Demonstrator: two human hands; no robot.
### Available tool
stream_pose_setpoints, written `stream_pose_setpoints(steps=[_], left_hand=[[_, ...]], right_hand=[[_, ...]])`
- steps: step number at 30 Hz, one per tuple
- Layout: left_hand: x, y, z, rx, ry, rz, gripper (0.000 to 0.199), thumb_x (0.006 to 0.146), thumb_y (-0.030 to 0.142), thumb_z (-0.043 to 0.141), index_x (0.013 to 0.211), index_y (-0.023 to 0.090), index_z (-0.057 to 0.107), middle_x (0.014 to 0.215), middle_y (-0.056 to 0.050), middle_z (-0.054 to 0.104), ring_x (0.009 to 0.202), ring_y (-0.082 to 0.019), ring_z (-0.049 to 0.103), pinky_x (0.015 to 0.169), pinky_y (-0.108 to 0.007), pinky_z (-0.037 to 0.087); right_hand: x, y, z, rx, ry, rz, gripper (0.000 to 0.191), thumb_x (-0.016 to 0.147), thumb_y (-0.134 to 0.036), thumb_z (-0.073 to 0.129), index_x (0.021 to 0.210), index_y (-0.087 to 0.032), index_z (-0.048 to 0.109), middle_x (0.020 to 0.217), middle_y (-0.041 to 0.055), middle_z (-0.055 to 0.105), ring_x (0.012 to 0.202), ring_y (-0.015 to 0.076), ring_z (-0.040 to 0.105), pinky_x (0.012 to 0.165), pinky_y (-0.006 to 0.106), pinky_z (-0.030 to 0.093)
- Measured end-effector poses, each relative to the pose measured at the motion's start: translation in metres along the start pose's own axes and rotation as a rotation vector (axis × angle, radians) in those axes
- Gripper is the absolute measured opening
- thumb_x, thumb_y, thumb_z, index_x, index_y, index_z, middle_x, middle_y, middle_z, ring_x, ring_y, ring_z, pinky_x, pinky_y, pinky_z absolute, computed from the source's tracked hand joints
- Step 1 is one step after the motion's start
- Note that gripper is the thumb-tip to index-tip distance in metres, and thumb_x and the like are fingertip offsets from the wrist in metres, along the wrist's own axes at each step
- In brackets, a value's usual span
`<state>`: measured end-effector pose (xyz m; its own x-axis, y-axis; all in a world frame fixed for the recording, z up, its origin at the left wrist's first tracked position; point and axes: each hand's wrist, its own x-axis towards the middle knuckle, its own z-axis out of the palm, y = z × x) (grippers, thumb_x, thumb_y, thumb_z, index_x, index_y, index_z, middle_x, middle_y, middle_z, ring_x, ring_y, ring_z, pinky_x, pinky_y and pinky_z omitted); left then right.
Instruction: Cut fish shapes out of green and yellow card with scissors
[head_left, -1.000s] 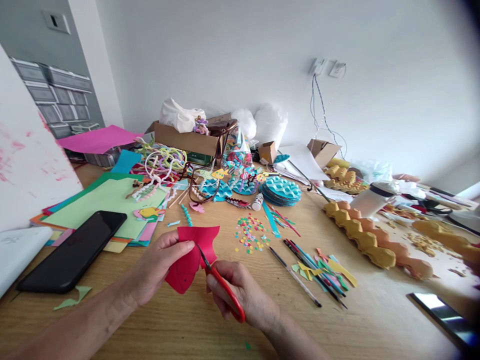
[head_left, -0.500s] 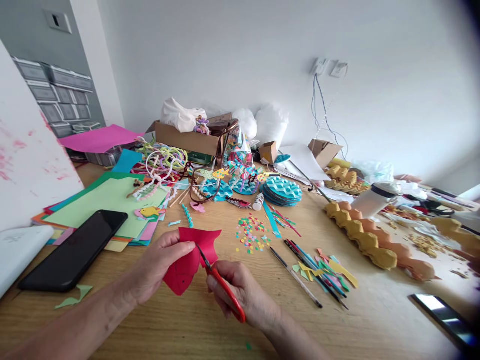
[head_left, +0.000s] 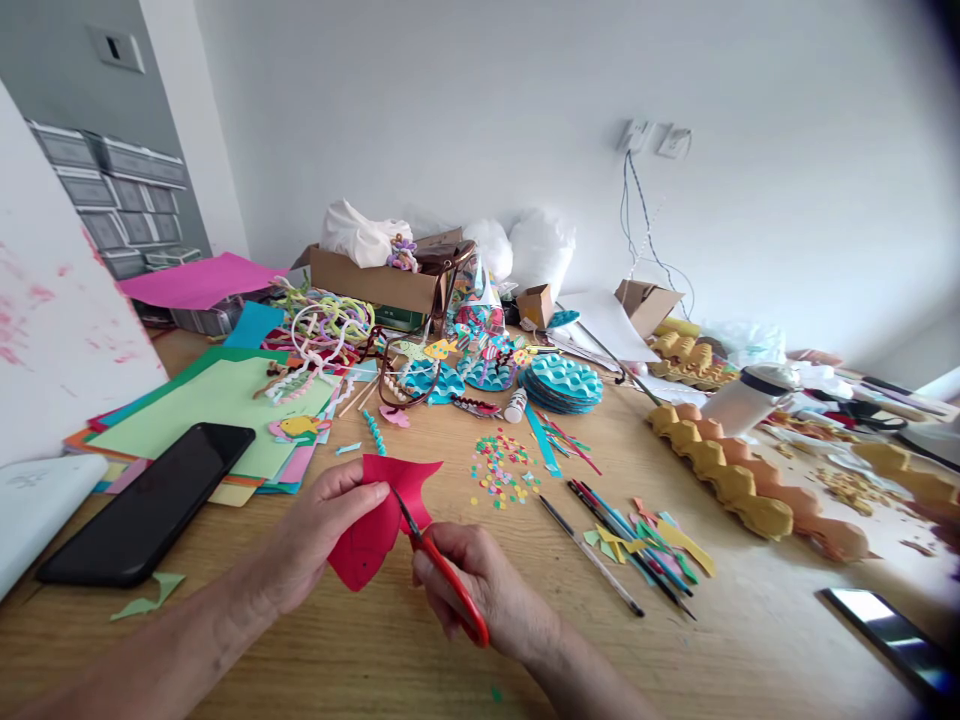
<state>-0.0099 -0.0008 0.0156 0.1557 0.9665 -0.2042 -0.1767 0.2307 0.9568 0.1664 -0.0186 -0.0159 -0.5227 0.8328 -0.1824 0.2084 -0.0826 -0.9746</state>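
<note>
My left hand [head_left: 330,530] pinches a piece of red paper [head_left: 371,540] between thumb and fingers, above the wooden table. A drawn outline and a small dark dot show on the paper's lower part. My right hand [head_left: 476,580] is closed around the red handles of a pair of scissors [head_left: 454,580]. The scissors' dark blades point up and left into the paper, close to my left thumb tip. The blades look nearly closed. A cut edge runs along the paper's right side, where a flap curls away.
A black phone [head_left: 154,500] lies left beside stacked coloured paper [head_left: 210,400]. Paper dots [head_left: 502,465], pencils [head_left: 592,555] and paper scraps [head_left: 645,540] lie to the right. Farther right are an egg carton [head_left: 720,465] and another phone [head_left: 892,630]. Blue scalloped discs [head_left: 562,380] are stacked behind.
The scissor blades have closed slightly on the red paper, and the flap on its right has shifted a little. Both hands stay in nearly the same place.
</note>
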Motion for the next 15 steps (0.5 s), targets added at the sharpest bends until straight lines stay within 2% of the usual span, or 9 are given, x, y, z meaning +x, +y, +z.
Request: stream_pose_setpoints(steps=[10, 15], left_hand=[[-0.0027, 0.001, 0.0021, -0.045, 0.03, -0.033, 0.016, 0.061, 0.032, 0.07, 0.066, 0.017, 0.067, 0.049, 0.003, 0.061, 0.046, -0.008, 0.046, 0.045, -0.017, 0.032], [-0.0021, 0.0, 0.0009, -0.05, 0.025, -0.035, 0.015, 0.063, 0.031, 0.069, 0.069, 0.018, 0.067, 0.05, 0.004, 0.061, 0.046, -0.009, 0.046, 0.045, -0.018, 0.032]], right_hand=[[-0.0008, -0.0018, -0.001, -0.053, -0.002, -0.028, 0.038, 0.084, -0.046, 0.052, 0.062, -0.017, 0.042, 0.044, -0.0078, 0.041, 0.036, 0.0038, 0.038, 0.036, 0.015, 0.027], [-0.001, -0.0021, -0.0013, -0.078, 0.007, -0.026, 0.04, 0.085, -0.048, 0.05, 0.062, -0.017, 0.041, 0.043, -0.0078, 0.04, 0.035, 0.0038, 0.037, 0.035, 0.015, 0.026]])
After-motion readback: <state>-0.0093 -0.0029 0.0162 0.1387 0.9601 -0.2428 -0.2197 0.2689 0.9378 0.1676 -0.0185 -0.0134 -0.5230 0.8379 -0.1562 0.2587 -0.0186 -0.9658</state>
